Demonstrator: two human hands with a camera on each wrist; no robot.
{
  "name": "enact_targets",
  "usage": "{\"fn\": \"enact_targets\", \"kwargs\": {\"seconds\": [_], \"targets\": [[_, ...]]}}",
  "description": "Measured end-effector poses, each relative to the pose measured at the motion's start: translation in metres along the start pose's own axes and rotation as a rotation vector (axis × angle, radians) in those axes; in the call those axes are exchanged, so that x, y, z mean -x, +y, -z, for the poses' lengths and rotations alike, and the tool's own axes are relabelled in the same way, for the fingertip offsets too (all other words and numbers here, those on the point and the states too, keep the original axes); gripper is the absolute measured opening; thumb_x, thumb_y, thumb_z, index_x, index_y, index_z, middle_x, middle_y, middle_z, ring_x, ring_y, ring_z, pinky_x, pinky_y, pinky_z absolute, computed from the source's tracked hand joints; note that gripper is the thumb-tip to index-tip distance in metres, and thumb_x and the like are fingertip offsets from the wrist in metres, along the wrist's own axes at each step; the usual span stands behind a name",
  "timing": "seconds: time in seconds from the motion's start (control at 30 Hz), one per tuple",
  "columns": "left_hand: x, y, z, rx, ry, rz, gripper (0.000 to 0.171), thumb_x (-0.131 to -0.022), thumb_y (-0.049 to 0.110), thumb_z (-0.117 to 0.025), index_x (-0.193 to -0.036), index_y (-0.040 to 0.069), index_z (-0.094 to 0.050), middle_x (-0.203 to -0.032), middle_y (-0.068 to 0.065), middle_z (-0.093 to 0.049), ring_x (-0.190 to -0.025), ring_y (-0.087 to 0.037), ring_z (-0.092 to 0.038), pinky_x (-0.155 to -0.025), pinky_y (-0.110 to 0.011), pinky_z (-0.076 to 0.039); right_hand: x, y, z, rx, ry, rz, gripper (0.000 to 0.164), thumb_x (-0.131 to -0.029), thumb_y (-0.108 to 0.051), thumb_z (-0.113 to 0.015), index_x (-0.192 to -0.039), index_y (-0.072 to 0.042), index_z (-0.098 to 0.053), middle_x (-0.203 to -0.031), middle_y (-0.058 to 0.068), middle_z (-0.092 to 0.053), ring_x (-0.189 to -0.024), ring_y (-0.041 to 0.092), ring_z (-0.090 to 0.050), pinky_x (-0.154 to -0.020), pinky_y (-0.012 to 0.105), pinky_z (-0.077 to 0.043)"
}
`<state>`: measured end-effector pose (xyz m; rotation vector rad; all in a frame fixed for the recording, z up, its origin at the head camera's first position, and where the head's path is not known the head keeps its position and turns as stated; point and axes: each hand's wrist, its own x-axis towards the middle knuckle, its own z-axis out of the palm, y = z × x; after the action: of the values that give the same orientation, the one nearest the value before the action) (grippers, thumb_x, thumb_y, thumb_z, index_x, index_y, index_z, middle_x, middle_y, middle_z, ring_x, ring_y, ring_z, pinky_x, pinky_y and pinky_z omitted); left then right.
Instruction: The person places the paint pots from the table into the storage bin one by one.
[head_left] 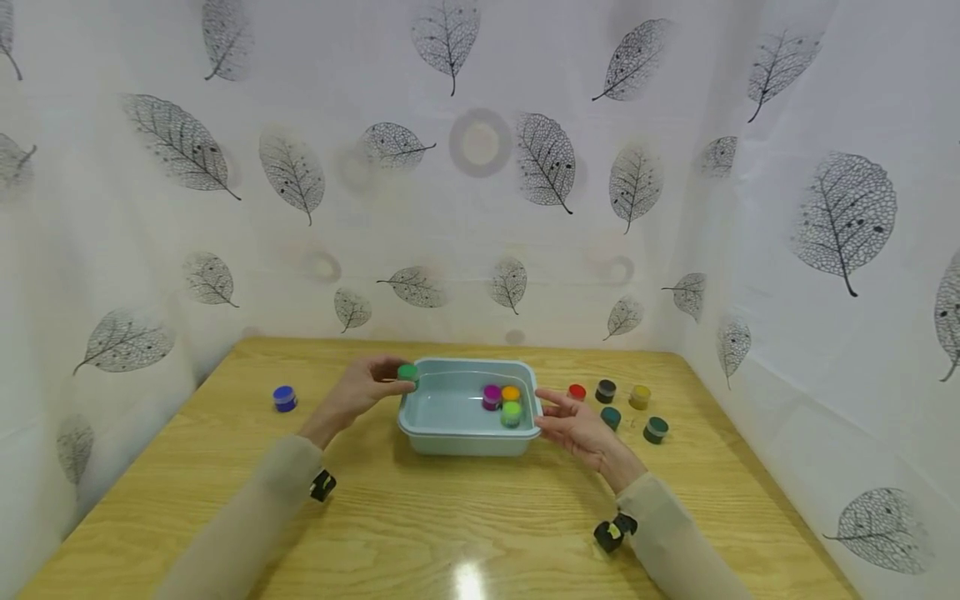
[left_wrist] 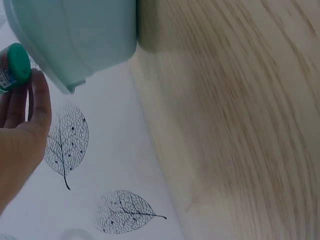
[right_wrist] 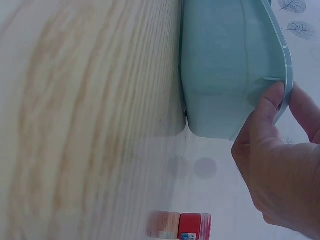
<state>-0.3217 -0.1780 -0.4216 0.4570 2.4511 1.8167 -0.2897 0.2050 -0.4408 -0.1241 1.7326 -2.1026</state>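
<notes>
White glare spots the brightly lit table.

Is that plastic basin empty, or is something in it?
Not empty: the basin holds a purple jar, an orange jar and a lime-green jar, clustered together.

No words or numbers can be read. Printed labels on the round green-lidded jar and the small round red jar toward the counter's right edge are too blurred.
</notes>
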Motion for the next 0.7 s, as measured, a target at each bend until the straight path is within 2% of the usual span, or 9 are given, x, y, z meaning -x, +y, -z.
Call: {"fn": "enact_targets", "kwargs": {"seconds": [0.2,0.5,0.7], "targets": [[-0.001,0.003,-0.011,-0.018,0.017,-0.007,0.050,-0.079,0.022,-0.083,-0.122,0.006,-0.065,-0.117,-0.011,-0.068,-0.105,-0.023,-0.065,-0.092,-0.035,-0.057,0.000,-0.001,-0.001,-0.005,0.002,0.002,0.065,-0.095,0.004,-0.058,-0.153,-0.002,-0.029,-0.138,0.027,-0.043,-0.108,0.021,-0.063,-0.087,0.025,-0.058],[-0.001,-0.001,-0.020,0.003,-0.026,-0.072,0.044,-0.083,0.017,-0.079,-0.122,0.003,-0.062,-0.116,-0.014,-0.066,-0.100,-0.019,-0.066,-0.088,-0.030,-0.058,-0.001,0.001,-0.002,0.004,0.008,-0.001,0.065,-0.095,0.003,-0.059,-0.152,-0.001,-0.030,-0.134,0.025,-0.046,-0.107,0.020,-0.063,-0.087,0.025,-0.058],[-0.002,0.002,-0.028,-0.008,-0.027,-0.106,0.042,-0.082,0.014,-0.079,-0.120,0.005,-0.063,-0.113,-0.013,-0.066,-0.099,-0.019,-0.066,-0.088,-0.028,-0.058,-0.001,0.001,-0.002,0.003,0.021,-0.004,0.064,-0.095,0.003,-0.059,-0.152,-0.003,-0.031,-0.135,0.025,-0.047,-0.106,0.021,-0.064,-0.086,0.025,-0.059]]}}
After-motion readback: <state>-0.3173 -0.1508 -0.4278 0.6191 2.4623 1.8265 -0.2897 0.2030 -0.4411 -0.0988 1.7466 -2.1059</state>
